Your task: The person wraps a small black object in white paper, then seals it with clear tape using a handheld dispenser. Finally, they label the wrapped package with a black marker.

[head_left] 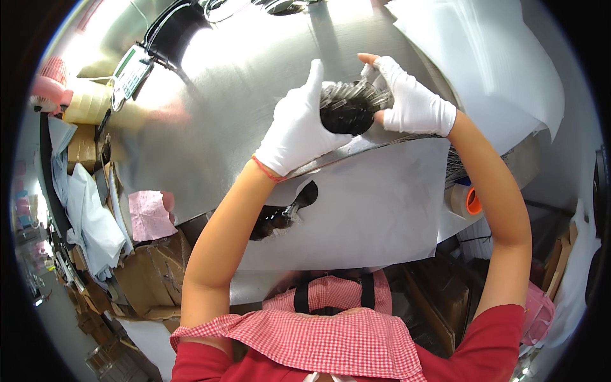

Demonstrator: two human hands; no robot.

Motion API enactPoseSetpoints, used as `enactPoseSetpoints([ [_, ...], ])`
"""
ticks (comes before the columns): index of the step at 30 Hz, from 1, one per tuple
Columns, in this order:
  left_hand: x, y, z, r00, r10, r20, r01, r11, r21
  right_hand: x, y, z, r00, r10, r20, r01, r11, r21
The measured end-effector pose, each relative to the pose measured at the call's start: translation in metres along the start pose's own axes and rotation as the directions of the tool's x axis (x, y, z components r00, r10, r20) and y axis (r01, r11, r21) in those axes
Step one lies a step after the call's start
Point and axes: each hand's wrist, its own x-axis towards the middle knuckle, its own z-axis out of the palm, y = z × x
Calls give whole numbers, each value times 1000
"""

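Note:
My left hand [298,124], in a white glove, grips the left side of a dark round bundle with many clear, thin pieces [351,107] at its top; what they are I cannot tell. At the bundle's right side is my right hand [405,100], in a white glove with bare fingertips. Its thumb and fingers are spread around that edge. Both hands are over the metal table [229,124]. On a white sheet [372,210] nearer my body lie glossy dark pieces [274,219], partly hidden by my left forearm.
Large white sheets [482,62] lie at the back right. An orange-cored tape roll [470,200] and thin wires [456,167] are by my right forearm. A keypad device [131,74] and cables stand at the back left. Pink paper [150,215] and cardboard [148,277] are at the left.

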Motion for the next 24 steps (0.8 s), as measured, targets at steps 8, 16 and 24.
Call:
enactPoseSetpoints([
  [8, -20, -3, -4, 997, 54, -60, -57, 998, -35, 32, -46, 31, 929, -363, -65, 307, 860, -408],
  [16, -33, -5, -8, 986, -139, 88, 164, 865, -475, 46, -69, 32, 788, -597, 151, 574, 622, -533],
  [24, -147, 1, -51, 978, 136, -159, -161, 975, -153, 9, -76, 47, 923, -377, -76, 312, 851, -423],
])
